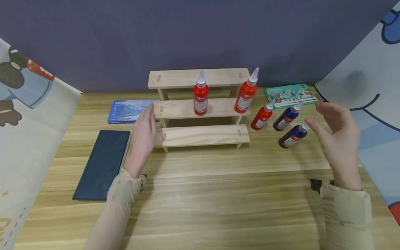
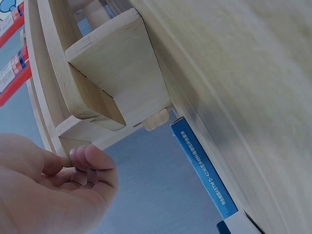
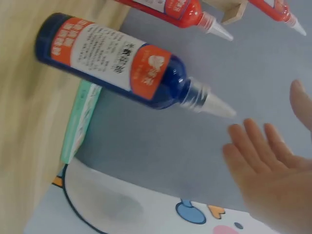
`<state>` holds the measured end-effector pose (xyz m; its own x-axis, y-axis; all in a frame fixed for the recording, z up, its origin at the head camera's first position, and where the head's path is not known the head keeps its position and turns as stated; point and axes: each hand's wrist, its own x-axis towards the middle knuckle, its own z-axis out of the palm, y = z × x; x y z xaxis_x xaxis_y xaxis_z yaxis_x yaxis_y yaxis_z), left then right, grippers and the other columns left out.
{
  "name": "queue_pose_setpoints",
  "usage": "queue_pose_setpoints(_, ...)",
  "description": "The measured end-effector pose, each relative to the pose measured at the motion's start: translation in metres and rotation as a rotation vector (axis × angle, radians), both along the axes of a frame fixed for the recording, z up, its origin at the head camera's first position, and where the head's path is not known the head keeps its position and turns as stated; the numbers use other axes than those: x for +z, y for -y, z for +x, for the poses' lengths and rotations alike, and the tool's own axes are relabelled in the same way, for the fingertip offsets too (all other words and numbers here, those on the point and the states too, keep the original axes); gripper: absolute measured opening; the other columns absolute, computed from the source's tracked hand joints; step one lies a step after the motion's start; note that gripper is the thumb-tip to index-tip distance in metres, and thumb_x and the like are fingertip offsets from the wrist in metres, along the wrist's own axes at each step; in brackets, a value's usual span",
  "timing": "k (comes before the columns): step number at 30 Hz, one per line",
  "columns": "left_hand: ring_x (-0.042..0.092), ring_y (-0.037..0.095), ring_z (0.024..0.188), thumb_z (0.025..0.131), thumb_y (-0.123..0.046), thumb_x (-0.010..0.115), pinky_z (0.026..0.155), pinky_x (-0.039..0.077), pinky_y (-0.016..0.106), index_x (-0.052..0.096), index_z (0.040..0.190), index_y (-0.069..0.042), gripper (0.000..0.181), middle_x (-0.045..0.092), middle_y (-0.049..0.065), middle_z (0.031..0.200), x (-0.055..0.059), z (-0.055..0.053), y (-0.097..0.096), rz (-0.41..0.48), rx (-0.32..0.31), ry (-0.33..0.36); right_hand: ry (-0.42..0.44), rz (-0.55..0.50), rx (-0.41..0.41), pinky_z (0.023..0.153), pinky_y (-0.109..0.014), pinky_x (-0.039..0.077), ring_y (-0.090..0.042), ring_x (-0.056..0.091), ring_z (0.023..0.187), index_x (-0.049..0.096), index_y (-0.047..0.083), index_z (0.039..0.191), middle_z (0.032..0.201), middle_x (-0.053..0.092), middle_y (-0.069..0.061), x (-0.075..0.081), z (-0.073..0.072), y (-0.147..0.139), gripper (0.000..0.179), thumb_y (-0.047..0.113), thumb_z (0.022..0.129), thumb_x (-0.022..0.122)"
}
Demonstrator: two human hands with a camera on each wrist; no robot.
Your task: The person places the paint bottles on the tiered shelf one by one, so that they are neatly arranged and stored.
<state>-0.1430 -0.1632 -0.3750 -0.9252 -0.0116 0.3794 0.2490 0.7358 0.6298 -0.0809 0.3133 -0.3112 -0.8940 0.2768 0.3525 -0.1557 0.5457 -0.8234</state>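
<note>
A wooden three-step display stand (image 1: 206, 134) is in the middle of the table. My left hand (image 1: 144, 133) is at the left end of its middle step; in the left wrist view the fingers (image 2: 90, 158) curl and pinch the step's end. Two red squeeze bottles with white nozzles, one central (image 1: 200, 95) and one at the right end (image 1: 246, 93), stand on that step. To the right of the stand are a smaller-looking red bottle (image 1: 261, 118) and two dark blue bottles (image 1: 285, 119) (image 1: 293, 136). My right hand (image 1: 340, 139) is open beside the nearer blue bottle (image 3: 112, 58), apart from its nozzle.
A blue box (image 1: 129, 110) lies behind my left hand, with a dark notebook (image 1: 101, 165) in front of it. A green box (image 1: 290, 95) is at the back right. A dark fabric panel (image 1: 200, 38) rises behind the stand, and printed panels flank the wooden table (image 1: 225, 201).
</note>
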Motion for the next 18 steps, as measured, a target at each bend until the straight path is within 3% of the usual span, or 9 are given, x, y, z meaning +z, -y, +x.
queue_pose_setpoints(7, 0.061, 0.046, 0.093, 0.116, -0.005, 0.040, 0.084, 0.052, 0.056, 0.047, 0.153, 0.015, 0.043, 0.062, 0.036, 0.120, 0.001, 0.000, 0.001, 0.000, 0.001, -0.003, 0.178, 0.063, 0.052, 0.108, -0.010, 0.040, -0.007, 0.053, 0.135, 0.049, 0.010, 0.159, 0.149, 0.058, -0.004, -0.015, 0.000, -0.017, 0.060, 0.013, 0.104, 0.073)
queue_pose_setpoints(14, 0.061, 0.046, 0.094, 0.116, -0.007, 0.039, 0.085, 0.053, 0.056, 0.046, 0.153, 0.014, 0.043, 0.062, 0.035, 0.121, 0.001, 0.000, 0.001, 0.005, 0.003, 0.002, 0.208, 0.019, 0.160, 0.100, -0.008, 0.045, 0.000, 0.053, 0.124, 0.053, 0.007, 0.155, 0.139, 0.058, 0.009, -0.038, -0.006, -0.032, 0.054, 0.006, 0.104, 0.071)
queue_pose_setpoints(18, 0.061, 0.046, 0.097, 0.116, -0.007, 0.040, 0.087, 0.053, 0.056, 0.046, 0.154, 0.014, 0.043, 0.062, 0.035, 0.123, 0.000, 0.000, 0.001, 0.006, 0.001, 0.009, 0.214, 0.013, 0.179, 0.096, -0.007, 0.047, 0.003, 0.055, 0.120, 0.054, 0.001, 0.151, 0.134, 0.059, 0.015, -0.046, -0.007, -0.035, 0.052, 0.005, 0.103, 0.072)
